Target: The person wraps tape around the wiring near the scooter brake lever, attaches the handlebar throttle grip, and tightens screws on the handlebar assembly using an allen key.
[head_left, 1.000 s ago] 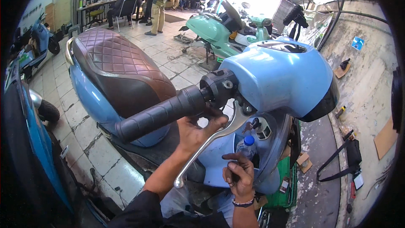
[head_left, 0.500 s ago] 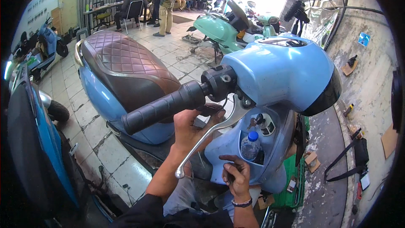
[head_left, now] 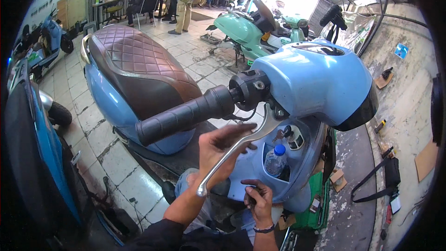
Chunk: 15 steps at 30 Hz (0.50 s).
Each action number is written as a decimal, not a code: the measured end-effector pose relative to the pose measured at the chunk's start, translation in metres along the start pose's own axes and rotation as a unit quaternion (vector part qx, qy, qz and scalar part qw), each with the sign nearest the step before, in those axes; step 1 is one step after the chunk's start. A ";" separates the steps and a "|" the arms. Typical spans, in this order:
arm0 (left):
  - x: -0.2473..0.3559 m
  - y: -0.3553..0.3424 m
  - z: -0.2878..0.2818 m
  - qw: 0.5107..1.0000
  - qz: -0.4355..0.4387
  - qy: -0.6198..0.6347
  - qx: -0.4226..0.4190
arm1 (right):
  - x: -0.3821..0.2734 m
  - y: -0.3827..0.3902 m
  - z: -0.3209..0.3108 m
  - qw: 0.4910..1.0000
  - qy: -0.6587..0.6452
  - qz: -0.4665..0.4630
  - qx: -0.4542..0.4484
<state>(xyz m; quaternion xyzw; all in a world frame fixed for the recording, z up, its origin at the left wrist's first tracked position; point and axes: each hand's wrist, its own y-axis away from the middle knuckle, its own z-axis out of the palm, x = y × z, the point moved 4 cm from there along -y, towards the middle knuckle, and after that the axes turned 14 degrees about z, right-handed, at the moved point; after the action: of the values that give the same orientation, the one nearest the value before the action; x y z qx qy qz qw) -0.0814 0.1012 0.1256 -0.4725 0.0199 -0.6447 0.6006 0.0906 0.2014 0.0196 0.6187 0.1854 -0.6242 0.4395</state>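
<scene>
Saw the left hand lowered from under the switch housing, with fingers spread out, against the tighter reach of half a second ago; noted little change in the right hand, low in front of the light-blue front panel. Found the left hand wide, with nothing visible in hold, and fingertips aimed rightward and slightly up, below the black grip. Traced the silver lever across the near side of that hand: pivot high and to the right beneath the blue headlight cover, ball end low and to the left, in front of the wrist. Read the long axis as a slant close to the line of the left forearm, with fingertips showing past the far edge. Could not tell lever and hand as touching or apart. Spotted a thin black wire just above the left fingers, hanging under the switch housing, between grip and lever. Judged the left hand much the nearer to both lever and wire, the right lying below and well apart. Saw right fingers curled and narrow; could not tell an empty curl from a hold on something small and dark
</scene>
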 end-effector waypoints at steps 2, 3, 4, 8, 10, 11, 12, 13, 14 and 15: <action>0.003 -0.011 -0.001 0.993 0.056 -0.100 0.030 | 0.002 0.002 0.000 1.000 0.002 0.003 0.000; 0.006 -0.014 -0.001 0.985 0.082 -0.153 0.019 | 0.003 0.002 0.000 1.000 0.002 0.005 0.001; 0.008 -0.018 -0.001 0.974 0.098 -0.206 0.011 | 0.003 0.003 0.000 1.000 -0.004 0.004 0.000; 0.007 -0.026 -0.001 0.956 0.127 -0.261 0.030 | 0.006 0.005 -0.001 1.000 -0.010 0.007 0.000; 0.007 -0.023 0.001 0.941 0.174 -0.288 0.042 | 0.008 0.006 -0.002 1.000 -0.008 0.007 0.001; 0.006 -0.021 0.001 0.934 0.194 -0.296 0.051 | 0.009 0.006 -0.002 1.000 -0.010 0.004 0.001; 0.002 -0.020 0.001 0.948 0.187 -0.251 0.064 | 0.010 0.006 -0.003 1.000 -0.011 0.002 0.000; -0.003 -0.018 0.002 0.958 0.182 -0.203 0.083 | 0.011 0.005 -0.004 1.000 -0.013 0.004 0.001; -0.009 -0.016 0.003 0.968 0.176 -0.152 0.095 | 0.012 0.005 -0.004 1.000 -0.014 0.008 0.003; -0.013 -0.014 0.003 0.972 0.168 -0.132 0.101 | 0.014 0.005 -0.005 1.000 -0.015 0.011 0.003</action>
<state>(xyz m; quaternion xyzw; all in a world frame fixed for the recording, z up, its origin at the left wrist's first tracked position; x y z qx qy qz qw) -0.0924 0.1173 0.1280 -0.4803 -0.0459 -0.4650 0.7423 0.0994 0.1984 0.0072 0.6126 0.1701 -0.6289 0.4476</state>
